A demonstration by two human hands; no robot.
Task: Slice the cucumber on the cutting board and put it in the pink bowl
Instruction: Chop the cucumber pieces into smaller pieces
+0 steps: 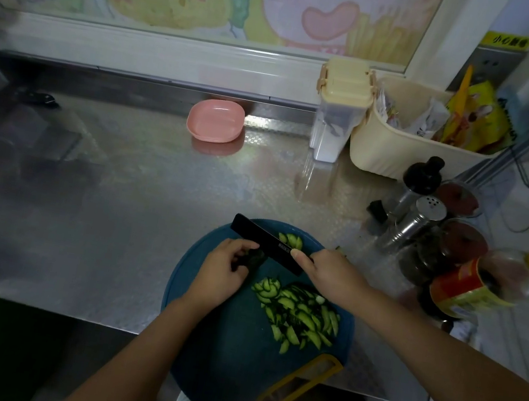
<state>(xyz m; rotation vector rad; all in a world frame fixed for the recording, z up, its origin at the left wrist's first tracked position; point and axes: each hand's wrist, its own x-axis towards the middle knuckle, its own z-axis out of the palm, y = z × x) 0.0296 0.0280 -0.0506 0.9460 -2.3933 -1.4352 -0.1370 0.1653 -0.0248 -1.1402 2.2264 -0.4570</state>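
Note:
A round dark-blue cutting board (225, 350) with a yellow handle lies at the counter's front edge. On it my left hand (223, 268) holds a dark uncut piece of cucumber (252, 259). My right hand (330, 276) grips a black knife (266, 244), its blade set against that piece. A pile of green cucumber slices (300, 313) lies on the board under my right wrist, and a few more slices (291, 240) sit behind the blade. The pink bowl (215, 119) stands empty at the back of the steel counter.
Right of the board stand several jars and shakers (426, 219) and a red-labelled bottle (471, 288). A cream basket (413, 151) with packets and a lidded container (340, 108) stand at the back right. The steel counter (118, 194) stretches between board and bowl.

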